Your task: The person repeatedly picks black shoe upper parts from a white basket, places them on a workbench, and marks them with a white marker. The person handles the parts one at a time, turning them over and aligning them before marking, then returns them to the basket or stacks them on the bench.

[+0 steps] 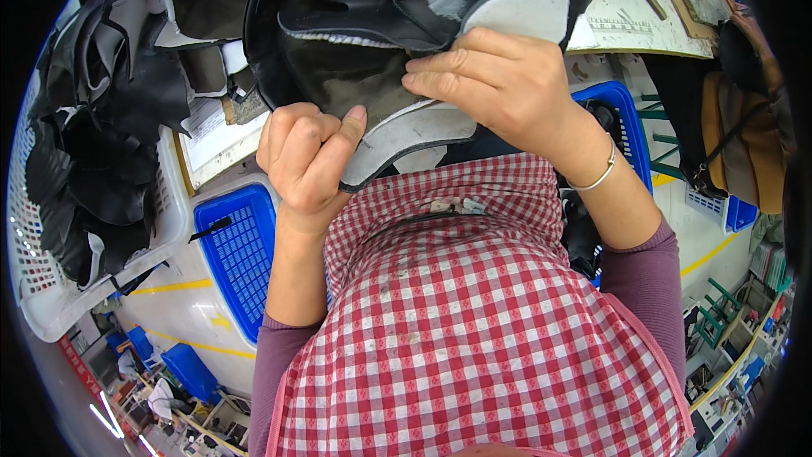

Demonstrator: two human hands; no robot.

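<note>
Before my red checked apron, both hands grip one large black piece that looks like leather, probably a shoe or boot upper [374,79], with a dark lining and a pale grey band [412,133] along its near edge. My left hand [307,155] pinches the band's left end, thumb on top and fingers curled. On the right, my right hand [495,79] presses its fingertips on the lining beside the band's upper edge; its thumb is hidden. A pale-lined flap [523,13] stands up behind my right hand. Folded black parts with a stitched or ridged edge lie across the piece's far side.
A white plastic basket [171,203] heaped with black leather pieces [108,171] stands at the left. Blue baskets [238,254] [634,133] flank me lower down. Behind the work are a worktable [660,38] and more black pieces. A brown and black bag [739,139] is at the far right.
</note>
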